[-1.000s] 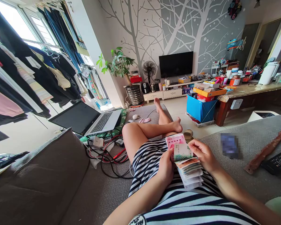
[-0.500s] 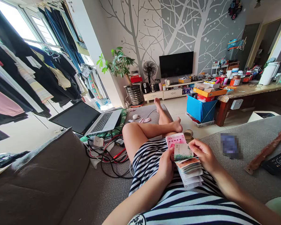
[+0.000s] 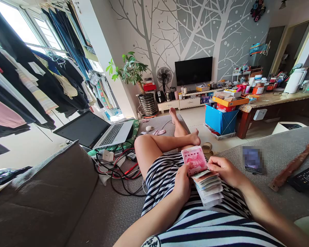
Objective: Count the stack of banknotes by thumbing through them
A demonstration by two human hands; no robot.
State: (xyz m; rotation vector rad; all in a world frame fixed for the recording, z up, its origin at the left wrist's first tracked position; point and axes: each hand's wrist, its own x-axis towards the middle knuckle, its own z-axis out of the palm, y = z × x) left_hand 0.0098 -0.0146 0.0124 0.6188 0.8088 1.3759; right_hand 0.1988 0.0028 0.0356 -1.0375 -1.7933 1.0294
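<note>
A pad of banknotes is gripped along its left side by my left hand (image 3: 183, 181), thumb on top. Its upper part shows a pink banknote (image 3: 194, 160) with a printed portrait, lying face up. Below it, folded-over banknotes (image 3: 208, 188) hang fanned in layers toward my lap, their edges orange, greenish and pale. My right hand (image 3: 224, 169) is at the right edge of the notes, thumb and fingers pinched at the fold between the pink note and the fanned ones. The fingertips partly hide what they pinch. Both hands are above my striped clothing (image 3: 159, 178).
An open laptop (image 3: 113, 133) and tangled cables (image 3: 118, 175) lie to the left on the sofa. On the right sofa seat are a blurred phone (image 3: 253, 160), a brown stick-like object (image 3: 293, 166) and a black remote (image 3: 306, 181). Ahead stands a blue box (image 3: 220, 120).
The green note held across the pad has been folded down toward me, uncovering the pink note's portrait. My right hand moved slightly down; my left hand stayed in place.
</note>
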